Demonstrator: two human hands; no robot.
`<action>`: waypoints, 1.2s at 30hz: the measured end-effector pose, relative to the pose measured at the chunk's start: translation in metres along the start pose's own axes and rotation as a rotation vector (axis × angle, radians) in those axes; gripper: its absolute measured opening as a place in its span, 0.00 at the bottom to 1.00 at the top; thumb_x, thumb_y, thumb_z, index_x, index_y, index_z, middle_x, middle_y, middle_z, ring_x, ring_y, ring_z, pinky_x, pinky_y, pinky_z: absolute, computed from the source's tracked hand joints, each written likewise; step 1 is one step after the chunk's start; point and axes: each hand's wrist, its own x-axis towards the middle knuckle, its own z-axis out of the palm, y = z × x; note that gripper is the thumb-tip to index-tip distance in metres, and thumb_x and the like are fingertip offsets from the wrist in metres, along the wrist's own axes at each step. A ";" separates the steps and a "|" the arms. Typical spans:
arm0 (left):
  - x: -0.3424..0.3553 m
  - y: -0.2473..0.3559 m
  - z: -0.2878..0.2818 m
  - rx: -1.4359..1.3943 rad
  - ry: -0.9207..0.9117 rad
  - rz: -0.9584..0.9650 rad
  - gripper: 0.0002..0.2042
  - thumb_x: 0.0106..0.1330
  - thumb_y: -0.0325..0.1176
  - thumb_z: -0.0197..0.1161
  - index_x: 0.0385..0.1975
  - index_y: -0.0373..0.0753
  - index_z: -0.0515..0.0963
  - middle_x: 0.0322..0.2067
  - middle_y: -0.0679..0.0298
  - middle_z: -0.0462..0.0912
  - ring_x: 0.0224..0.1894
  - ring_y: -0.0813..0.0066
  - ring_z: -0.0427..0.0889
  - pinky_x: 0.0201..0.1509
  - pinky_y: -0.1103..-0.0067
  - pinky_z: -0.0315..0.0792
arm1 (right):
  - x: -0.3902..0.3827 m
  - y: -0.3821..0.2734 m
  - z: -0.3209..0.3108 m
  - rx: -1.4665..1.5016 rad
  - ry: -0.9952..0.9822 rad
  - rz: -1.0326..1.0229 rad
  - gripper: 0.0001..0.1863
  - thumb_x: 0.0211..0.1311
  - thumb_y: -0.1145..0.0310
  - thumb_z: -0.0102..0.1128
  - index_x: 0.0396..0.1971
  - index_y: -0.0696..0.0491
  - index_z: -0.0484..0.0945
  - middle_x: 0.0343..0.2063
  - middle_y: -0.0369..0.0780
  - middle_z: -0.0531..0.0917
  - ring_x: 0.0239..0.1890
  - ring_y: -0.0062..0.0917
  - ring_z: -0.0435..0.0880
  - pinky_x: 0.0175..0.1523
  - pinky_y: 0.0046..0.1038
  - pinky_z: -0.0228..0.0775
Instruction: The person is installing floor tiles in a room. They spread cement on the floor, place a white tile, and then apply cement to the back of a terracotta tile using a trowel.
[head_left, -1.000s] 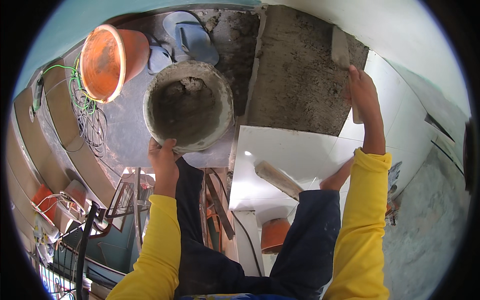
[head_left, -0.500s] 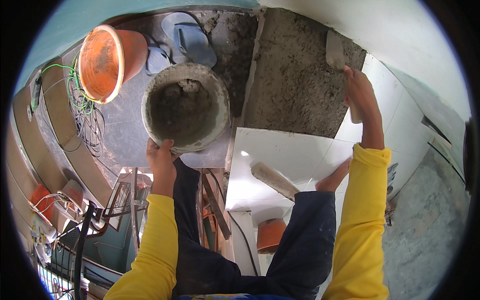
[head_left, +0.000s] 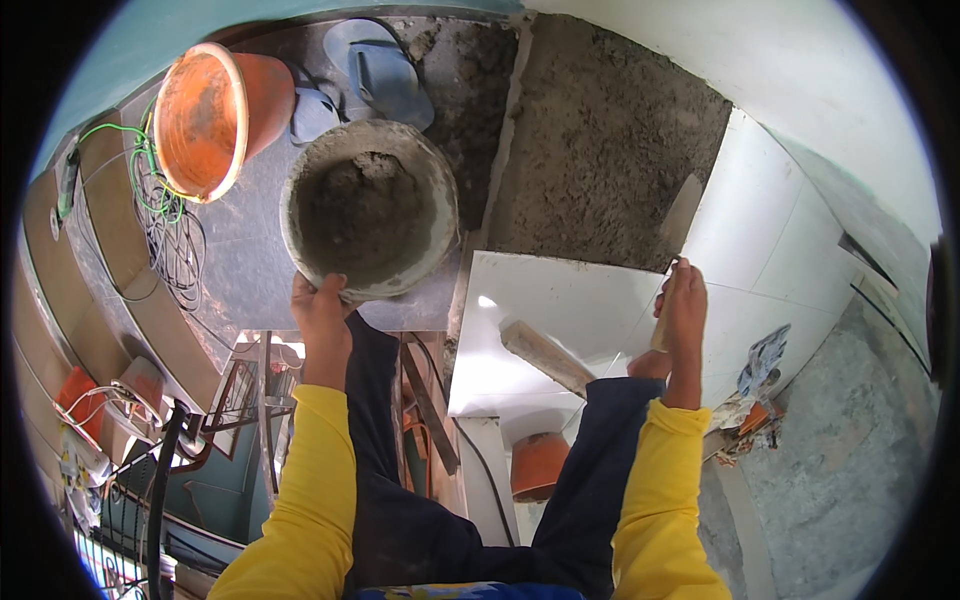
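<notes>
My left hand (head_left: 322, 318) grips the near rim of a round, cement-crusted bucket (head_left: 440, 215), thumb over the edge. Wet grey mortar (head_left: 360, 215) lies in its bottom. In my right hand (head_left: 682, 310) is the handle of a trowel (head_left: 681, 215), its blade pointing away from me. That blade is at the near right corner of the spread mortar bed (head_left: 610, 130), beside the white tiles. Closer to me, a long mortar-stained wooden bar (head_left: 545, 356) rests on a white tile (head_left: 490, 330); its near end meets my knee.
An orange bucket (head_left: 265, 105) lies tipped at the far left, beside blue flip-flops (head_left: 385, 75). Tangled cables (head_left: 170, 240) run over the steps (head_left: 130, 260). Another orange bucket (head_left: 538, 468) stands low between my legs. Crumpled scraps (head_left: 762, 365) lie on the right.
My right hand has drawn the trowel toward me, from the far right of the mortar bed to its near right corner. My left hand stays on the bucket rim.
</notes>
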 end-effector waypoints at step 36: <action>-0.005 0.005 0.003 0.059 0.003 0.021 0.18 0.63 0.20 0.61 0.53 0.34 0.75 0.45 0.57 0.85 0.42 0.65 0.90 0.42 0.67 0.92 | 0.000 0.017 0.071 -0.638 0.151 -0.682 0.20 0.81 0.55 0.55 0.57 0.56 0.76 0.47 0.51 0.84 0.45 0.52 0.86 0.45 0.50 0.79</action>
